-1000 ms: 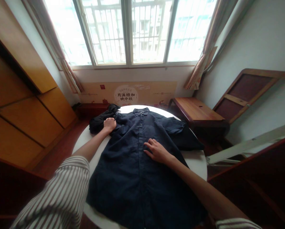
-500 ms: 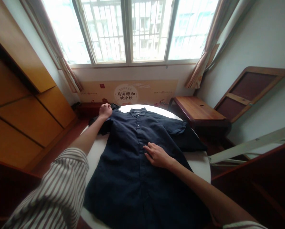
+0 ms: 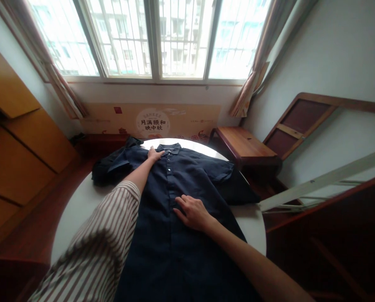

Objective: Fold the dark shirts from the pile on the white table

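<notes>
A navy short-sleeved shirt lies front up, spread over a round white table, its collar toward the window. My left hand rests on the shirt just left of the collar, open, thumb pointing toward the button placket. Lower down, my right hand lies on the shirt front right of the placket, its fingers slightly bent and apart. Black cloth shows beneath the left sleeve and as a dark piece under the right sleeve.
A low wooden side table stands beyond the table's right edge, with a wooden frame leaning on the wall. Yellow cabinets line the left. A pale rail reaches the table's right rim. The window is ahead.
My left hand has moved from the left shoulder inward to beside the collar and opened from a curled shape. The left sleeve now lies spread outward. My right hand stays on the shirt front.
</notes>
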Demonstrator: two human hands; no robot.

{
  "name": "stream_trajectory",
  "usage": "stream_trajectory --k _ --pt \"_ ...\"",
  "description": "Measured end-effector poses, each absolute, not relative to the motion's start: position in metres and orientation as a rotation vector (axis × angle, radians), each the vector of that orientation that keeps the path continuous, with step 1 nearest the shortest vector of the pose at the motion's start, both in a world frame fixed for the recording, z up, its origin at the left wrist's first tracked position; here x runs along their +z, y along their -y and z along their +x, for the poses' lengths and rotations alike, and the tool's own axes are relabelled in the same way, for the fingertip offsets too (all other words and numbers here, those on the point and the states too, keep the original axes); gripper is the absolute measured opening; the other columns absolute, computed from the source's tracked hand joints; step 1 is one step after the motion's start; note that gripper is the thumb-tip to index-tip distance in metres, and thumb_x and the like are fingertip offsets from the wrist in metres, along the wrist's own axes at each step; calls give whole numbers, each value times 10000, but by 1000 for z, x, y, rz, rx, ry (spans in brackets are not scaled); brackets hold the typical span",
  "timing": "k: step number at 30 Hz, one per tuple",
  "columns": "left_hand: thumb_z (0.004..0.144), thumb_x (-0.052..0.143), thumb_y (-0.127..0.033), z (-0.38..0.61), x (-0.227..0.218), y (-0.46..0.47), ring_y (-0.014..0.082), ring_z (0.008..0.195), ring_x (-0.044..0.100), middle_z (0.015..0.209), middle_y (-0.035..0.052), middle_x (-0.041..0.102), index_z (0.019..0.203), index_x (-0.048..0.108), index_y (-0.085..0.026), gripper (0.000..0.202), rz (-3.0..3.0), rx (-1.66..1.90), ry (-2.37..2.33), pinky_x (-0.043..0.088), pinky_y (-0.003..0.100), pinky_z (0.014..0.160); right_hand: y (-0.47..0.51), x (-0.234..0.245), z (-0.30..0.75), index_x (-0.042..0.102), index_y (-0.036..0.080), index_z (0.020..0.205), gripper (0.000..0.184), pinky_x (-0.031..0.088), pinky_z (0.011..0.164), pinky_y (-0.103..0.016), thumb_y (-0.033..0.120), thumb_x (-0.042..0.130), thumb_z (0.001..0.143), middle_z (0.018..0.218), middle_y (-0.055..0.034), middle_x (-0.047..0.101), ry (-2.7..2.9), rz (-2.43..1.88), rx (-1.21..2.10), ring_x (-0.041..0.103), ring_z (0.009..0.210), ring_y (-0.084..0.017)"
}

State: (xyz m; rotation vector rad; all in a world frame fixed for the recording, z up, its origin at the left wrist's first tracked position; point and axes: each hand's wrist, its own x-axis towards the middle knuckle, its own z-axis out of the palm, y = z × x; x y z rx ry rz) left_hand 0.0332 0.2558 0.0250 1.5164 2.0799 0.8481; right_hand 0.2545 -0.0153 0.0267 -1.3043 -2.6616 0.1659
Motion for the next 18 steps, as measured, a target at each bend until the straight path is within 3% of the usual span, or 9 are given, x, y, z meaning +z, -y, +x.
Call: stream_trajectory --k 3,6,9,12,15,16,18 --pt "690 833 -386 33 27 -263 364 1215 564 1286 260 584 1324 478 -43 804 1614 810 -2104 487 361 942 13 27 255 548 213 1174 323 410 731 -281 443 397 1003 999 -69 632 2641 -1306 205 604 909 -206" --pt "752 767 -310 40 31 -260 363 1151 597 1170 219 640 1164 595 -78 503 1757 802 -2063 484 383 937 10 23 255 572 213 1153 302 425 748 -281 427 431 993 997 -71 652 2593 -1294 266 623 922 -209" --pt "843 627 -210 46 32 -238 294 1143 595 1202 145 613 1091 623 -158 253 1953 863 -1956 461 353 967 5 16 259 567 206 1204 308 452 744 -284 388 483 970 924 -55 678 2433 -1304 433 651 839 -199" --pt "814 537 -87 42 30 -196 240 1094 581 1206 100 558 1056 597 -194 271 2354 955 -1586 471 339 948 -7 15 270 329 176 1462 605 488 697 -283 327 555 922 738 11 666 2075 -1358 642 647 662 -175" --pt "724 489 -9 30 28 -147 216 1023 553 1119 80 520 1023 550 -197 358 2724 1011 -1066 494 340 898 -28 25 286 68 153 1552 945 519 661 -275 253 662 824 667 55 655 1766 -1426 656 656 613 -173" --pt "705 478 3 26 29 -133 209 1015 544 1105 73 509 1025 535 -201 384 2765 1032 -981 494 337 894 -37 30 292 83 164 1554 974 524 634 -266 227 687 792 648 64 652 1747 -1446 666 656 587 -168" --pt "693 471 17 20 33 -111 200 1010 535 1092 66 495 1041 516 -206 416 2772 1086 -926 489 335 897 -54 39 300 245 190 1526 884 519 554 -242 206 703 770 589 74 635 1833 -1471 772 639 506 -154"
